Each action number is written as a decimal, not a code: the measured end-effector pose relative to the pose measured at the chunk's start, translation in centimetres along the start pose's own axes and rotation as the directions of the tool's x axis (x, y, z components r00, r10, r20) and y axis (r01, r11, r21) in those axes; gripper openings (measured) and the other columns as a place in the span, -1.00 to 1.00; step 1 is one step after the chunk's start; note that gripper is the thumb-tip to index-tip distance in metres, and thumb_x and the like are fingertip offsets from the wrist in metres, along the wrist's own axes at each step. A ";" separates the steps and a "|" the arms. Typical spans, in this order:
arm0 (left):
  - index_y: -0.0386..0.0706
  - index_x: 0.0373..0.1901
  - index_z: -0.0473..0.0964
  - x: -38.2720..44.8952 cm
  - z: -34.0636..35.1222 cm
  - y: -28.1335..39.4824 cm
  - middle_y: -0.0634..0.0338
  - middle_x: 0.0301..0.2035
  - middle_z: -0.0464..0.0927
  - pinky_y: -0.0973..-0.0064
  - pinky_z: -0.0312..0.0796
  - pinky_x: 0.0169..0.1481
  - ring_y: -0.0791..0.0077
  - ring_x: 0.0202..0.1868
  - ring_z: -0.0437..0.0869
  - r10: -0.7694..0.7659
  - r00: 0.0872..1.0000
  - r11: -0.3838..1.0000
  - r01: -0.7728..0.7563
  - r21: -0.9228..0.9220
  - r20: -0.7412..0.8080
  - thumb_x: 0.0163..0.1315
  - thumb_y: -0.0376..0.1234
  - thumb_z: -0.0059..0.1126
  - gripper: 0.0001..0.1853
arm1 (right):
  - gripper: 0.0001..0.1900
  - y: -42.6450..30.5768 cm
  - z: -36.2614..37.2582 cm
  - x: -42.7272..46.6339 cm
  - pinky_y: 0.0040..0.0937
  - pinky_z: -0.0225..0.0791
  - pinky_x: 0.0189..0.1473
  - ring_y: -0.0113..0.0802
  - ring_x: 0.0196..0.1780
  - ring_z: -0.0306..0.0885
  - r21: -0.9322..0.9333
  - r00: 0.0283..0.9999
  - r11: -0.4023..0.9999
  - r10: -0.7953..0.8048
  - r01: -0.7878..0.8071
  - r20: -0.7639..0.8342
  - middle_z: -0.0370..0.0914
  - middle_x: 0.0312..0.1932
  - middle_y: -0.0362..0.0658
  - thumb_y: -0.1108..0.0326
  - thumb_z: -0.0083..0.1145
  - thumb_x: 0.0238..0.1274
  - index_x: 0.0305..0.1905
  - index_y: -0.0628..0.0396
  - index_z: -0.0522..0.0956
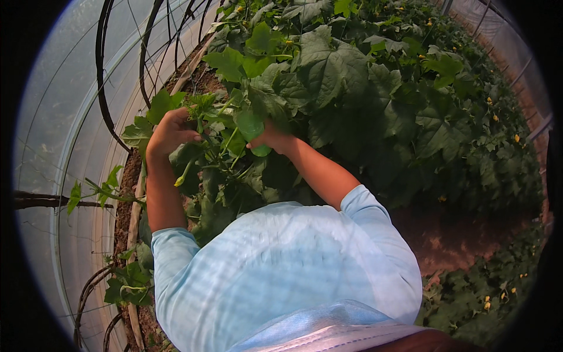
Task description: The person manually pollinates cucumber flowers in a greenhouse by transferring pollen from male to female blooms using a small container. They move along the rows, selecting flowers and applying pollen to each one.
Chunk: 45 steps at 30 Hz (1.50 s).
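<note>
My left hand [173, 132] is at a leafy shoot tip [201, 104] of a climbing vine, with thumb and fingers on either side of it; whether they grip it cannot be made out. To the right, my right hand [275, 137] reaches in among the stems, its fingers partly hidden by leaves and a translucent green patch. Thin green stems [229, 143] run between the two hands. A small young fruit with a yellow tip [181, 179] hangs below my left hand. Broad lobed leaves [332, 66] rise beyond my right hand.
Clear plastic greenhouse sheeting [48, 132] curves along the left, with dark bent poles [102, 83] in front of it. Thin strings run up near the vines. Dense foliage with yellow flowers fills the right. Bare soil [453, 242] shows between rows at the lower right.
</note>
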<state>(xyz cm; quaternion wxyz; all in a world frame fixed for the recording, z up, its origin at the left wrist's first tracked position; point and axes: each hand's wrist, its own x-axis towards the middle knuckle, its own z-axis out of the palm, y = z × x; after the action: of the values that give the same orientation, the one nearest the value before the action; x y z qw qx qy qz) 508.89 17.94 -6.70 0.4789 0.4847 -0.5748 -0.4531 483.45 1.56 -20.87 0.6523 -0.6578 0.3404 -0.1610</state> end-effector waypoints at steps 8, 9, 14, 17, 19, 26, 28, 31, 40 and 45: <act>-0.13 0.38 0.34 0.4 0.1 -0.5 0.13 -0.31 0.69 0.46 0.57 -0.20 0.47 -0.23 0.73 0.077 0.869 0.932 0.111 0.345 -0.488 0.22 -0.51 0.29 -0.34 | -0.13 -2.1 -3.7 -6.6 -0.27 0.37 0.14 -0.21 0.10 0.49 -0.154 0.993 0.981 -0.114 0.117 0.028 0.55 0.05 -0.08 0.36 0.61 -0.41 0.24 0.07 0.48; -0.08 0.41 0.33 0.6 1.3 1.1 0.15 -0.34 0.70 0.46 0.57 -0.21 0.50 -0.23 0.73 0.094 0.835 0.863 0.203 0.463 -0.542 0.26 -0.47 0.28 -0.35 | -0.19 -1.5 -4.1 -7.3 -0.29 0.38 0.12 -0.26 0.04 0.49 -0.102 0.990 0.985 -0.141 0.142 0.014 0.56 -0.01 -0.14 0.38 0.58 -0.41 0.19 0.07 0.50; -0.24 -0.03 0.61 2.1 9.3 3.3 0.18 -0.42 0.69 0.57 0.52 -0.27 0.51 -0.36 0.73 0.387 0.719 0.890 -0.128 0.437 -0.577 0.37 -0.40 0.19 -0.80 | -0.32 -2.8 -7.0 -11.0 -0.38 0.37 0.05 -0.46 -0.08 0.47 0.031 0.955 0.987 -0.162 0.159 0.248 0.56 -0.14 -0.31 0.44 0.50 -0.42 0.05 0.10 0.54; -0.20 0.12 0.54 8.9 14.5 2.6 -0.01 0.15 0.51 0.33 0.47 0.17 0.13 0.19 0.57 0.597 0.789 0.659 -0.380 0.648 -0.144 0.30 -0.41 0.23 -0.65 | -0.33 -5.5 -6.8 -14.4 -0.34 0.38 0.13 -0.40 -0.01 0.53 0.051 0.960 0.979 -0.201 0.195 0.194 0.59 -0.07 -0.22 0.48 0.51 -0.48 0.02 0.16 0.58; -0.24 0.29 0.36 13.7 15.9 0.4 -0.10 0.27 0.39 0.16 0.24 0.43 -0.11 0.38 0.30 0.694 0.699 0.427 -0.203 0.881 -0.175 0.24 -0.37 0.26 -0.43 | -0.27 -5.9 -6.9 -15.7 -0.31 0.40 0.16 -0.36 0.05 0.56 0.063 0.969 0.984 -0.177 0.169 0.172 0.61 -0.03 -0.18 0.47 0.53 -0.54 0.03 0.17 0.56; -0.19 0.26 0.37 18.9 22.1 -8.0 -0.05 0.33 0.32 0.07 0.16 0.45 -0.09 0.39 0.29 0.574 0.806 0.266 -0.351 0.898 0.145 0.27 -0.27 0.09 -0.49 | -0.22 -10.5 -8.0 -17.1 -0.25 0.44 0.16 -0.29 0.10 0.57 0.108 0.938 0.949 -0.310 0.296 0.154 0.61 0.02 -0.06 0.43 0.55 -0.50 0.10 0.20 0.52; -0.16 0.26 0.38 20.2 22.1 -10.1 -0.05 0.29 0.35 0.11 0.23 0.40 -0.07 0.34 0.35 0.460 0.875 0.405 -0.356 0.842 0.148 0.21 -0.28 0.11 -0.46 | -0.23 -11.8 -8.3 -15.9 -0.25 0.44 0.15 -0.30 0.10 0.57 0.074 0.931 0.944 -0.329 0.322 0.155 0.61 0.02 -0.06 0.43 0.54 -0.48 0.10 0.20 0.52; -0.17 0.14 0.48 19.2 20.8 -9.4 -0.05 0.13 0.49 0.23 0.34 0.29 0.04 0.21 0.46 0.513 0.857 0.774 -0.437 0.458 -0.049 0.17 -0.29 0.12 -0.54 | -0.20 -13.0 -9.2 -13.7 -0.27 0.41 0.18 -0.32 0.12 0.54 0.037 0.927 0.940 -0.341 0.340 0.155 0.60 0.05 -0.08 0.46 0.55 -0.46 0.14 0.21 0.49; -0.17 0.26 0.28 29.2 18.6 -14.2 0.16 -0.18 0.58 0.42 0.51 -0.09 0.45 -0.20 0.59 -0.029 0.888 0.718 -0.301 -0.627 -0.459 0.43 -0.01 0.04 -0.45 | 0.06 -12.8 -11.0 -6.5 -0.30 0.39 0.21 -0.32 0.19 0.50 0.193 0.912 0.894 -0.380 0.405 -0.155 0.52 0.09 -0.15 0.64 0.50 -0.41 0.43 0.20 0.25; -0.18 0.36 0.11 29.4 15.4 -7.5 0.04 -0.25 0.52 0.42 0.50 -0.35 0.41 -0.41 0.54 -0.324 0.942 0.645 0.151 -0.749 -0.090 0.37 0.14 0.04 -0.24 | 0.20 -13.1 -13.6 -8.0 -0.33 0.32 0.27 -0.32 0.23 0.43 0.140 0.879 0.902 -0.347 0.408 -0.328 0.45 0.20 -0.13 0.55 0.55 -0.45 0.49 0.28 0.10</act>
<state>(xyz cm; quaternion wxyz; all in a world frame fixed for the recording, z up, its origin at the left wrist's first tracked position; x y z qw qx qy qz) 492.49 -11.18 -12.78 0.6277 0.3698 -0.2207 -0.6485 471.89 -4.43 -4.99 0.6143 -0.6093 0.2799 -0.4160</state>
